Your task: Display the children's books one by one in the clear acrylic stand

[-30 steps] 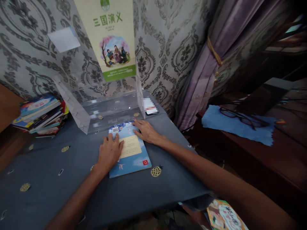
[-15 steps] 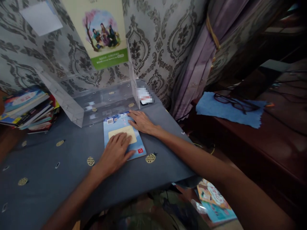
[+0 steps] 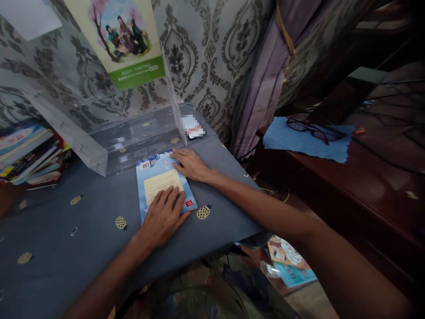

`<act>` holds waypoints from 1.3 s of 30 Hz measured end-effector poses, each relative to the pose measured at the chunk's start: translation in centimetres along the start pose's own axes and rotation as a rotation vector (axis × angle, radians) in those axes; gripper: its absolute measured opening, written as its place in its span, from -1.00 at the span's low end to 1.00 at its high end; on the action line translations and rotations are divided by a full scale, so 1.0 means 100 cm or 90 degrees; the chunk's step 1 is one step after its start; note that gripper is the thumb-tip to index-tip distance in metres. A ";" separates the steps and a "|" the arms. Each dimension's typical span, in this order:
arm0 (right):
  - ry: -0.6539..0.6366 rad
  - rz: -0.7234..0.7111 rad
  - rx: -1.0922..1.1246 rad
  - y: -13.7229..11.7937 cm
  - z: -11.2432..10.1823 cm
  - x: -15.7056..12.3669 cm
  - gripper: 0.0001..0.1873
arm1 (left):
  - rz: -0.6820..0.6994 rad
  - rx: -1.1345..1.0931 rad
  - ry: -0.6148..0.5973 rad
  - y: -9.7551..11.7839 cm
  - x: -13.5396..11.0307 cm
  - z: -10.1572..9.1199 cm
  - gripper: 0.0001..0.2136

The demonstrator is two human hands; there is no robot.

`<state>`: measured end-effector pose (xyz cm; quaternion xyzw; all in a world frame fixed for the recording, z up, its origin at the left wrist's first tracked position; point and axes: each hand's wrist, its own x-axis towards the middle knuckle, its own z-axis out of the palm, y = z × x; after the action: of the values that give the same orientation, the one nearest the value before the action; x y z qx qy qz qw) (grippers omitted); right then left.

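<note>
- Have left hand (image 3: 163, 218) palm down over near part of blue book (image 3: 161, 179), fingers loosely spread, clasping nothing.
- Have right hand (image 3: 191, 165) at book's far right corner, fingers stretched out on cover, likewise unclenched.
- See book lying flat, barcode side up, on dark tablecloth (image 3: 99, 241), just in front of clear stand (image 3: 88, 150).
- See stacked books (image 3: 33, 155) left of stand.
- See eyeglasses (image 3: 318, 132) on light-blue cloth (image 3: 282, 141), well apart, off to right.
</note>
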<state>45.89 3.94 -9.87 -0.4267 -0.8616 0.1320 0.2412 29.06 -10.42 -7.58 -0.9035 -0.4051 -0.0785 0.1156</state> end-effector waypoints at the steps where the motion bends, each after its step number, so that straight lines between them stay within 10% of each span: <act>1: 0.012 -0.008 0.013 0.001 0.001 -0.002 -0.62 | 0.002 -0.005 0.011 0.000 0.000 -0.001 -0.60; 15: -0.021 0.032 0.501 -0.026 -0.029 -0.085 -0.68 | 0.000 -0.088 0.073 -0.002 0.005 -0.010 -0.68; 39: -0.017 0.039 0.465 -0.029 -0.035 -0.082 -0.57 | 0.000 -0.088 0.066 -0.003 0.008 -0.016 -0.72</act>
<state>50.02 -4.32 -8.12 -0.3363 -0.7474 0.4439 0.3623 29.31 -10.13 -5.86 -0.9040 -0.3924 -0.1527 0.0735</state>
